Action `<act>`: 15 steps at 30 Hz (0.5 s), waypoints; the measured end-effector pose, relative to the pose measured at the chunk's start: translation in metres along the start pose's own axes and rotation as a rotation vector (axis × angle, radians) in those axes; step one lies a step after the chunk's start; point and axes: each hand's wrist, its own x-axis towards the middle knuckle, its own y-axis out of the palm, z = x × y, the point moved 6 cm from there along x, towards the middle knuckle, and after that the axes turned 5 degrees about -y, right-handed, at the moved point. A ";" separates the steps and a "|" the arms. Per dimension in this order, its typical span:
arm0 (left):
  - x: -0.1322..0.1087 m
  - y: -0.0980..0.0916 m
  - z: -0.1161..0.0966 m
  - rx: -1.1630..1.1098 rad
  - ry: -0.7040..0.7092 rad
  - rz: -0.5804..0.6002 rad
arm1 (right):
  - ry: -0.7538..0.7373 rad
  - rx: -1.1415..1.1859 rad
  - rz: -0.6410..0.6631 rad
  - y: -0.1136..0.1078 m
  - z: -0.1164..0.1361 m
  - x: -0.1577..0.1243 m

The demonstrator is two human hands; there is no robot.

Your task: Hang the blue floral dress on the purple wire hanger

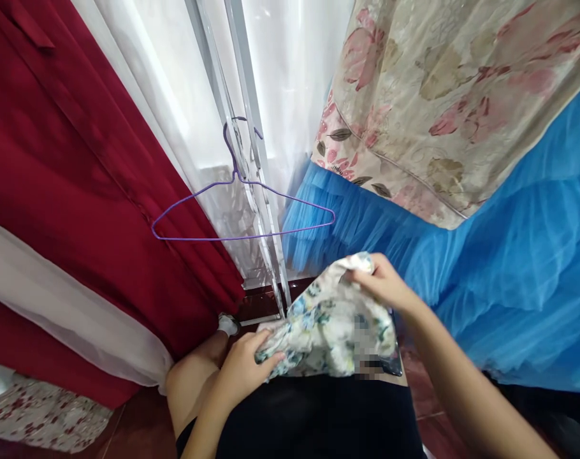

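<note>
Possibly the likeliest mishap is a lost grip on the crumpled, soft white cloth printed with blue and green flowers (319, 335), which lies at five o'clock from the middle of the view, over the wearer's black-clad lap (319, 417). The left hand (246, 363), at seven o'clock, closes thumb and fingers loosely around one bunched end; the right hand (385, 284), at four o'clock, pinches the raised upper edge. Such a narrow pinch on slack folds could let the cloth slide towards the dark red, shiny floor (141, 417).

A flat, dark, rectangular item (392, 363), partly blurred, sits under the cloth's five o'clock edge; I cannot tell what it is, but a careless pull might drag it off.

At ten o'clock, the thin purple wire hanger (199, 239) hangs by the glossy, pale upright rails (259, 191); how firmly it is hooked is unclear, so a knock could unseat it. At four o'clock, the ruffled bright blue tulle (491, 280) hangs near the right forearm and could snag if brushed.
</note>
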 end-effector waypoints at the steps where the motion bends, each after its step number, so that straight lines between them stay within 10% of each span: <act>1: 0.002 -0.017 -0.003 0.014 0.043 -0.068 | -0.056 -0.057 -0.063 -0.016 0.007 0.016; 5: 0.008 -0.077 -0.044 0.052 0.330 -0.301 | -0.224 -0.094 -0.146 -0.046 0.029 0.094; 9: 0.010 -0.109 -0.081 0.088 0.501 -0.434 | -0.113 0.210 -0.089 -0.024 0.030 0.167; 15: 0.007 -0.140 -0.043 0.244 0.463 -0.617 | -0.040 0.357 0.332 0.042 0.040 0.194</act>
